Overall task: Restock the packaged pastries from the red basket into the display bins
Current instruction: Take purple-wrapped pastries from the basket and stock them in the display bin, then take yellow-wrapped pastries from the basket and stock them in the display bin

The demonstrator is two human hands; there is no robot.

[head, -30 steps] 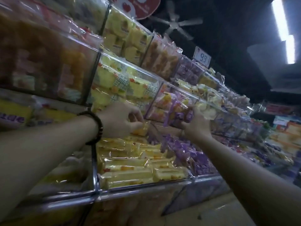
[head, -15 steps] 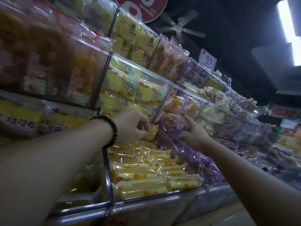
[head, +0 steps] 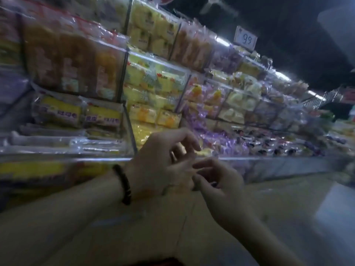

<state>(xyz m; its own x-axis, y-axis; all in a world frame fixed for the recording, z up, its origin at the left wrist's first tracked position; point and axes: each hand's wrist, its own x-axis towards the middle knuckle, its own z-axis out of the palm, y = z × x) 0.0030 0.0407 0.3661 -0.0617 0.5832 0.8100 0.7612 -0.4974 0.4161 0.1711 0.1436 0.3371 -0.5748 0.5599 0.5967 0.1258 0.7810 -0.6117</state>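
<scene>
Packaged pastries (head: 151, 116) in yellow wrappers lie in the clear display bins (head: 76, 160), with purple packs (head: 221, 143) in the bin just to the right. Left hand (head: 159, 166) and right hand (head: 217, 181) hang before the bin rim, fingers loosely curled and touching each other, holding nothing; view blurred. Dark bracelet (head: 123, 183) on left wrist.
</scene>
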